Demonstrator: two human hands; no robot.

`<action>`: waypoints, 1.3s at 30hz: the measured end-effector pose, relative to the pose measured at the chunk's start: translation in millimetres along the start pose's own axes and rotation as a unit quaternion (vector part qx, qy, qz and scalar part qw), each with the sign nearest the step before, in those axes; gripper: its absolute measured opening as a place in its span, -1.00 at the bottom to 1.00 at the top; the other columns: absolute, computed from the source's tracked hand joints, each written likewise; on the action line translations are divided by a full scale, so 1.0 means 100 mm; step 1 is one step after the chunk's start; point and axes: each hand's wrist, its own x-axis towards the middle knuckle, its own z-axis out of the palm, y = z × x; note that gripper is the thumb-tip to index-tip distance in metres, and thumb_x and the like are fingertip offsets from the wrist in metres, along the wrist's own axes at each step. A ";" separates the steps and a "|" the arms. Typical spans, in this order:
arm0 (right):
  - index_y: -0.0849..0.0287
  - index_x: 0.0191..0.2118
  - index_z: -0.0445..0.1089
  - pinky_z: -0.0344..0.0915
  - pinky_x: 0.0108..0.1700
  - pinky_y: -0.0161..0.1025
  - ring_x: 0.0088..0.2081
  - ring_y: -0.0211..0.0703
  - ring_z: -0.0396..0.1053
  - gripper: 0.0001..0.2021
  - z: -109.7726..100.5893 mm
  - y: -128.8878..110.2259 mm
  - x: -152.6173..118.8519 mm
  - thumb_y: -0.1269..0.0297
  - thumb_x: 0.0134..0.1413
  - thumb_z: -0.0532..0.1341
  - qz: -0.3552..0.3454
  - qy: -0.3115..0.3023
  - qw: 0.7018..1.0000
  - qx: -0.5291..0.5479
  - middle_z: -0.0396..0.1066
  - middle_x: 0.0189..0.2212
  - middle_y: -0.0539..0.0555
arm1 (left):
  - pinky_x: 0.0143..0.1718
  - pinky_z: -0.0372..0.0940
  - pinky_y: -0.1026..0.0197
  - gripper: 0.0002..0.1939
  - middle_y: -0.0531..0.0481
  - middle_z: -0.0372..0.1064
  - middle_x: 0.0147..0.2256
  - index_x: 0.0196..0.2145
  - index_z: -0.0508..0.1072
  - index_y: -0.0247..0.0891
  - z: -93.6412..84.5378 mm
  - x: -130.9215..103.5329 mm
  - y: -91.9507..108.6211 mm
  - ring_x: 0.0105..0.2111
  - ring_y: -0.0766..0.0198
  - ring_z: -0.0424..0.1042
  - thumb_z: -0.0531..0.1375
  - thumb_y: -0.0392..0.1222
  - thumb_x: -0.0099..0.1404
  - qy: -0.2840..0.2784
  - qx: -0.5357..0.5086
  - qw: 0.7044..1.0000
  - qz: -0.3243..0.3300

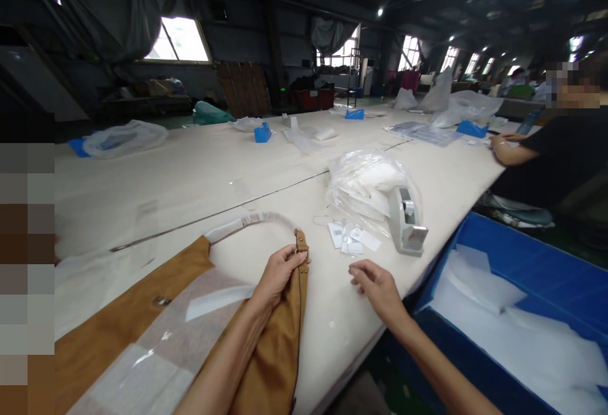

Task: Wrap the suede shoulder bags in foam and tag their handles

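Observation:
A brown bag lies on the white table at the lower left, with clear plastic film over part of it and a wrapped handle arching to its metal ring. My left hand pinches the bag's strap end at that ring. Just right of it my right hand hovers over the table, fingers curled and thumb near the index finger; whether anything small is between them cannot be made out. White tags lie beyond my right hand, beside a grey tape dispenser.
A clear plastic bag of white pieces sits behind the dispenser. At the right stands a blue bin holding white sheets. A person in black is at the table's right edge. Blue dispensers and plastic lie farther back.

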 end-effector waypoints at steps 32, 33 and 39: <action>0.17 -0.34 0.41 0.23 -0.38 -0.25 -0.45 -0.15 0.33 -0.62 -0.62 -0.29 0.99 -0.06 0.10 0.07 -0.095 -0.035 0.960 -0.261 0.39 -0.53 0.01 | -0.18 0.29 0.18 -0.74 0.03 0.56 -0.28 -0.26 0.52 -0.17 0.18 -0.01 -0.05 -0.26 0.13 0.49 0.09 -0.09 0.20 0.109 -0.010 0.992 0.063; 0.17 -0.33 0.43 0.27 -0.32 -0.22 -0.40 -0.10 0.37 -0.63 -0.61 -0.27 0.99 -0.05 0.09 0.08 -0.100 -0.039 0.958 -0.267 0.44 -0.48 0.04 | -0.20 0.30 0.19 -0.75 0.04 0.56 -0.30 -0.26 0.52 -0.16 0.18 -0.01 -0.05 -0.28 0.14 0.49 0.09 -0.10 0.20 0.111 -0.011 0.992 0.063; 0.20 -0.13 0.48 0.30 -0.01 -0.02 -0.12 0.07 0.45 -0.62 -0.58 -0.16 1.03 0.10 0.09 0.07 -0.112 -0.019 0.944 -0.310 0.52 -0.18 0.20 | -0.21 0.29 0.20 -0.77 0.06 0.56 -0.33 -0.29 0.54 -0.15 0.18 -0.01 -0.05 -0.31 0.15 0.49 0.10 -0.13 0.20 0.119 -0.011 0.991 0.065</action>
